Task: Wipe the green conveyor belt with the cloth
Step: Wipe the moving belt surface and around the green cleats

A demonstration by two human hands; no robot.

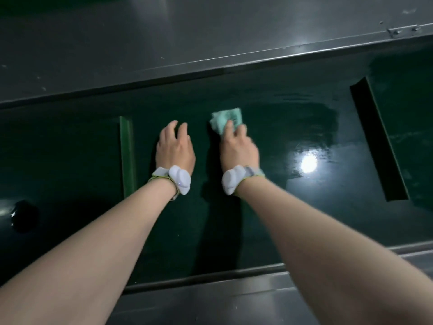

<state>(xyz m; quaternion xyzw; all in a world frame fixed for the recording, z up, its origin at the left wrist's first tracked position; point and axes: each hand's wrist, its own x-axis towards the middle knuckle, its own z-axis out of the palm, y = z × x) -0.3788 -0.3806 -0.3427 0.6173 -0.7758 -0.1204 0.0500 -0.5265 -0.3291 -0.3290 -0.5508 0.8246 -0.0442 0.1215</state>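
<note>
The dark green conveyor belt runs across the middle of the view, glossy and wet-looking on its right part. My right hand presses a folded pale green cloth flat onto the belt, fingers over its near edge. Just to the left, my left hand rests palm down on the belt with fingers slightly spread and nothing in it. Both wrists carry white strap-on devices.
A light green cleat crosses the belt left of my hands, and a dark cleat crosses it at the right. Grey metal side rails border the belt at the far side and the near side. A lamp reflection shines at the right.
</note>
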